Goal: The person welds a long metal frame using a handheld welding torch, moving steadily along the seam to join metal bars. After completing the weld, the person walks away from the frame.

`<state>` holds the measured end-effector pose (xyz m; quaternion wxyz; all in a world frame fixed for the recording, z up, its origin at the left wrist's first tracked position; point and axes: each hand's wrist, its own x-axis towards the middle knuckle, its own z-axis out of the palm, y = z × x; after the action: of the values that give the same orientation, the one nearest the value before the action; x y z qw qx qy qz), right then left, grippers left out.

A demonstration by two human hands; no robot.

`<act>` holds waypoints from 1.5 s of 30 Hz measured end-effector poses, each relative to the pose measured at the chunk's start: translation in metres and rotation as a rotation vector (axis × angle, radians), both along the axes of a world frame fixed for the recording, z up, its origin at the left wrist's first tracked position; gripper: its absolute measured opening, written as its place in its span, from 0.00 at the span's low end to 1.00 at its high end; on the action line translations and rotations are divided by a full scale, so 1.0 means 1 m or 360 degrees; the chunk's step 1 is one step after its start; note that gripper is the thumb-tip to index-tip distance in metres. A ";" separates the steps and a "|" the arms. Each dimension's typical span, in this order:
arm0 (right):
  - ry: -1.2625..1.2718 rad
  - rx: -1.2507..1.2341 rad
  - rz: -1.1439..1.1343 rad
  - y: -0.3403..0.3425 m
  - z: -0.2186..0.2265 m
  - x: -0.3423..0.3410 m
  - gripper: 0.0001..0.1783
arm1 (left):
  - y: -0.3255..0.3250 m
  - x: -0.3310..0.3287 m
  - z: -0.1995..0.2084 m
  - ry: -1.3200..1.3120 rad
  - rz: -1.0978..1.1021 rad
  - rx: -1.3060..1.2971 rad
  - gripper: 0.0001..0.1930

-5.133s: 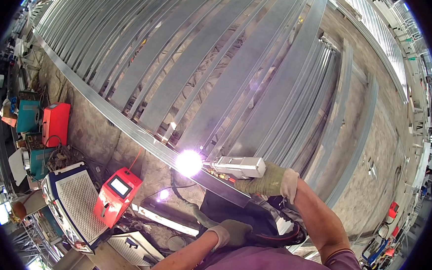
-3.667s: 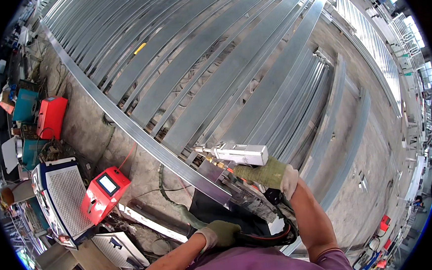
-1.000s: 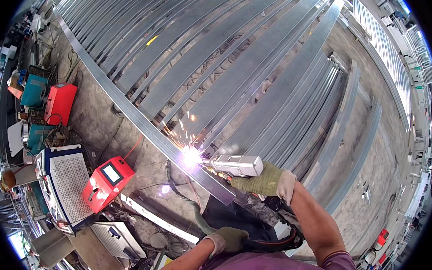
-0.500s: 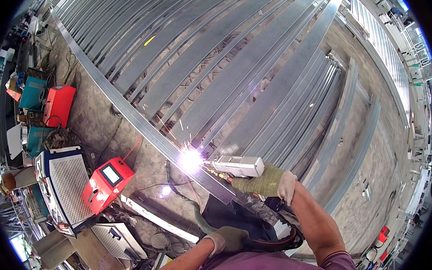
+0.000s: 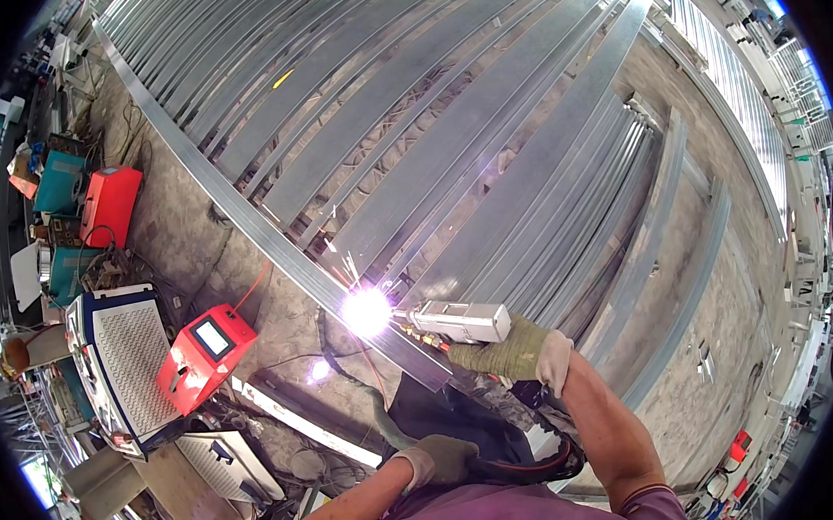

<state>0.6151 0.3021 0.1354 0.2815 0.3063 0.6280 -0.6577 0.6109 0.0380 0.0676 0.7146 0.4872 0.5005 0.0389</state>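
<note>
My right hand [image 5: 503, 352], in a green work glove, grips a silver handheld welding gun [image 5: 463, 321]. At the gun's tip a bright white-violet glare [image 5: 366, 312] throws sparks and hides the spot it touches. That spot lies on the long metal edge rail [image 5: 242, 216], where the grey metal slats [image 5: 412, 189] meet it. Close to my body, my left hand [image 5: 445, 460], in a dark glove, is closed around a thick hose [image 5: 391, 427]. The fingers of both hands are partly hidden.
Left of the rail stand a red box with a small screen [image 5: 208, 354], a white perforated panel unit [image 5: 134, 358] and another red machine [image 5: 111, 204]. Loose metal bars [image 5: 681, 291] lie on the floor at the right. Dark cloth [image 5: 445, 415] hangs below the rail's near end.
The glare is still at the rail, its sparks in a different pattern. The slats and rail have shifted very slightly in the picture. Both hands keep their holds.
</note>
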 end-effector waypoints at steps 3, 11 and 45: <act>0.0010 -0.0052 -0.0037 0.000 0.002 -0.001 0.35 | -0.006 0.003 -0.007 0.0003 0.0010 0.0049 0.18; -0.0147 0.0039 -0.0045 -0.008 -0.002 0.009 0.36 | -0.012 0.003 -0.011 -0.0034 0.0042 0.0087 0.17; 0.0281 0.0043 0.0066 0.005 -0.040 0.040 0.31 | -0.010 0.058 -0.012 0.0025 0.0181 0.0049 0.19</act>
<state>0.6556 0.3075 0.0956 0.2344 0.2377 0.6654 -0.6677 0.6685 0.0282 0.0561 0.6996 0.4693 0.5323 0.0833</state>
